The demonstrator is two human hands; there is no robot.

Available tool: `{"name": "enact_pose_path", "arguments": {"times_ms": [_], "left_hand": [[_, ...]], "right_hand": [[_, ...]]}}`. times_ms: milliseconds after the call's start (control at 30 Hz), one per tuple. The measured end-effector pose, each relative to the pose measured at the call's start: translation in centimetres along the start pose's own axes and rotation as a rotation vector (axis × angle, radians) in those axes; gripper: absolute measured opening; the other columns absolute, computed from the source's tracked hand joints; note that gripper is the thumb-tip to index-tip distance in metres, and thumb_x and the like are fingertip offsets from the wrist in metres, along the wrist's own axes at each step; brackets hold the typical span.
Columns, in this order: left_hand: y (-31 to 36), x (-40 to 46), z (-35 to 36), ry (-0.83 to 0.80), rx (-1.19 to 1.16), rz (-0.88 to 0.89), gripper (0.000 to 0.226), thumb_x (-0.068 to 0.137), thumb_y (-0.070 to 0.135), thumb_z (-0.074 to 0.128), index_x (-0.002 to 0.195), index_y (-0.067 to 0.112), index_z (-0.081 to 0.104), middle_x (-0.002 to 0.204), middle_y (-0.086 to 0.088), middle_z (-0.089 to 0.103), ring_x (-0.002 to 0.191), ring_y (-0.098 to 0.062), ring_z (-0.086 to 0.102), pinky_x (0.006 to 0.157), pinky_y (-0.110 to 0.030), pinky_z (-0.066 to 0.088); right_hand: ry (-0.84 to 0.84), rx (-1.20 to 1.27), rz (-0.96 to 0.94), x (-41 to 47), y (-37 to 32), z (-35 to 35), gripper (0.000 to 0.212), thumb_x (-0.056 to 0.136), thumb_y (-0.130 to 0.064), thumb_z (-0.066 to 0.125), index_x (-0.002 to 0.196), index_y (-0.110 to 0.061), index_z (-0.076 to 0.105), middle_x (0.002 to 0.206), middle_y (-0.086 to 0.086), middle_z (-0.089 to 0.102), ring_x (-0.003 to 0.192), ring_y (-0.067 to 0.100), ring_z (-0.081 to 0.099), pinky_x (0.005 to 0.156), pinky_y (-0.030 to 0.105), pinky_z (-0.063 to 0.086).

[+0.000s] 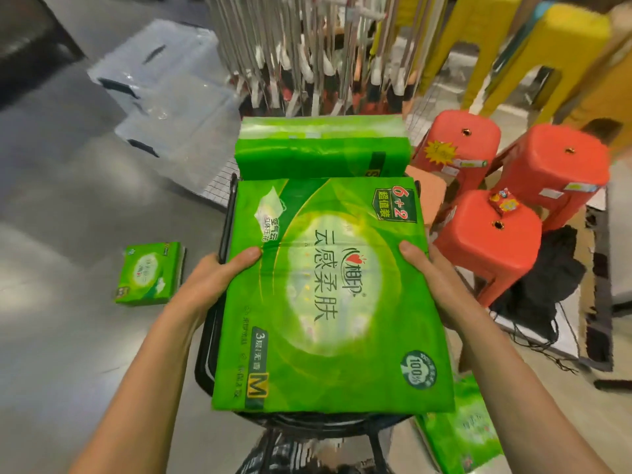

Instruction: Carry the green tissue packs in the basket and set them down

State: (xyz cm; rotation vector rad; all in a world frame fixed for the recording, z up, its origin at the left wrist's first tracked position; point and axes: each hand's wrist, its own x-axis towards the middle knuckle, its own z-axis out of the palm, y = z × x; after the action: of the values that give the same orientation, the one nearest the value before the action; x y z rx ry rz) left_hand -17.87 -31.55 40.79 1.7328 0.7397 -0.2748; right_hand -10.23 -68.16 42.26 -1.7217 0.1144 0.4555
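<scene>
From the head camera, both hands are gripping a large green tissue pack (pixel 328 295) by its two long sides. The left hand (pixel 219 278) is clasping the left side, its thumb lying flat on the printed top face and its fingers wrapping out of sight beneath. The right hand (pixel 427 271) is doing the same on the right side, thumb on top, fingers curling under the edge. The pack is lying flat, face up, over a black basket (pixel 208 343), covering nearly all of the opening; only the basket's left rim and near rim are showing around it.

A second green pack (pixel 321 148) is sitting just beyond the far edge of the held one, touching it or nearly so, over the basket's far end. A smaller green pack (pixel 148 273) is lying on the grey floor (pixel 68 234), well to the left of the basket. Another green pack (pixel 468 429) is peeking out beside the basket's near right corner.

To the right, three red plastic stools (pixel 489 241) are standing close together, with yellow stools (pixel 547 53) behind them. Clear plastic bags (pixel 164 97) are lying on the floor at the far left.
</scene>
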Motion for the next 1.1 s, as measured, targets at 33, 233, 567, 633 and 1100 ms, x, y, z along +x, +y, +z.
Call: {"name": "enact_pose_path", "arguments": {"times_ms": [33,233,567,633,1100], "left_hand": [[-0.5,-1.0,-0.8,0.034,-0.017,0.006,0.131,0.042,0.093,0.077,0.141,0.011,0.053,0.133,-0.008,0.067,0.117,-0.028,0.068,0.106,-0.052,0.05],[-4.2,-5.0,-4.4,0.159,-0.146,0.016,0.123,0.05,0.09,0.078,0.144,0.015,0.053,0.137,-0.009,0.066,0.123,-0.03,0.065,0.108,-0.055,0.048],[-7.8,-10.8,-10.8,0.237,-0.391,-0.002,0.112,0.037,0.08,0.087,0.124,0.013,0.067,0.107,-0.002,0.079,0.096,-0.022,0.077,0.092,-0.044,0.06],[-9.2,-12.0,-13.0,0.277,-0.408,0.01,0.115,0.027,0.085,0.085,0.117,0.015,0.068,0.101,0.0,0.08,0.091,-0.019,0.078,0.084,-0.039,0.062],[-22.3,-25.4,-25.1,0.895,-0.653,-0.155,0.101,0.035,0.078,0.075,0.111,0.012,0.071,0.097,-0.006,0.079,0.082,-0.018,0.076,0.071,-0.033,0.059]], "right_hand": [[-0.026,-0.007,-0.026,-0.4,-1.2,0.5,0.1,0.055,-0.088,0.076,0.14,-0.04,0.054,0.135,-0.005,0.067,0.121,0.022,0.066,0.109,0.053,0.048],[-0.168,-0.04,-0.091,-2.4,-5.1,3.9,0.105,0.048,-0.087,0.077,0.135,-0.031,0.059,0.123,-0.004,0.074,0.11,0.02,0.072,0.101,0.049,0.054],[-0.345,-0.128,-0.033,-1.2,-4.9,14.2,0.108,0.05,-0.088,0.077,0.138,-0.029,0.057,0.126,-0.003,0.072,0.107,0.022,0.073,0.094,0.047,0.057],[-0.38,-0.14,-0.01,-0.8,-5.1,17.3,0.105,0.051,-0.087,0.078,0.138,-0.031,0.057,0.129,-0.004,0.07,0.111,0.022,0.071,0.099,0.051,0.055],[-0.917,-0.38,-0.175,-5.8,-11.5,44.6,0.077,0.08,-0.064,0.075,0.137,-0.02,0.048,0.113,-0.013,0.064,0.069,-0.005,0.068,0.053,0.005,0.047]]}}
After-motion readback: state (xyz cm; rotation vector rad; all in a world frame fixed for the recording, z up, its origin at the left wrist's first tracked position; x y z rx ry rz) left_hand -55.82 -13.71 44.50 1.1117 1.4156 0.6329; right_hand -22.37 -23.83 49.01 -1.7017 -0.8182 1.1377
